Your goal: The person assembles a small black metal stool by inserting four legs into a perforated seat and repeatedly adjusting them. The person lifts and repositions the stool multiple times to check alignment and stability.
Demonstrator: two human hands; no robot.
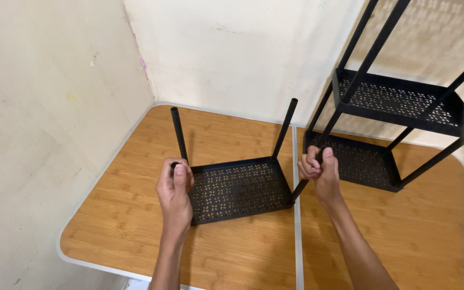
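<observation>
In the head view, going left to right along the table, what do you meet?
Left hand → perforated black tray → table seam → right hand → black tiered rack.

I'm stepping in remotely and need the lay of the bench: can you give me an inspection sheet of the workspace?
Surface: wood-grain folding table with pale rim and a centre seam.
Job's things: black perforated metal shelf tray lying on the table, thin black poles rising from its corners.
Clutter: taller black shelf rack with two perforated tiers stands at right.
Grippers: left hand closed around a pole at the tray's near-left corner; right hand closed around a slanting pole.
Cables: nothing seen.
Surroundings: cream, scuffed corner walls.
</observation>
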